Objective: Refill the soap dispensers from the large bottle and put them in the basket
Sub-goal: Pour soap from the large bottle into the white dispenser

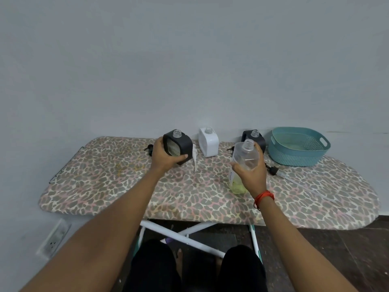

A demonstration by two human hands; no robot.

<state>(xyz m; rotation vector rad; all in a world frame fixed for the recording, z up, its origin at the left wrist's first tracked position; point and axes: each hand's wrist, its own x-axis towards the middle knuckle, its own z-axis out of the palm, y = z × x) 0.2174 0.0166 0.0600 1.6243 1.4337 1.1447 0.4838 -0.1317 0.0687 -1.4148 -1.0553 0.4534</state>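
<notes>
Left hand (164, 154) curls its grip round a black dispenser (186, 143) mid-board; right hand (252, 172) wraps the large bottle (245, 157) (uncapped) — leopard-print ironing board (105, 186) stretches wide leftward; basket (294, 157) far right, by the wall (189, 60).

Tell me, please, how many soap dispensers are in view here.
3. A black dispenser is gripped by the left hand; a white dispenser stands at the back; a second black dispenser stands by the basket, partly behind the large bottle.

I see open surface (94, 182) front-left; toward the basket (280, 157), the black dispenser (245, 135) beside it and a loose pump (274, 170) stand in my way.
</notes>
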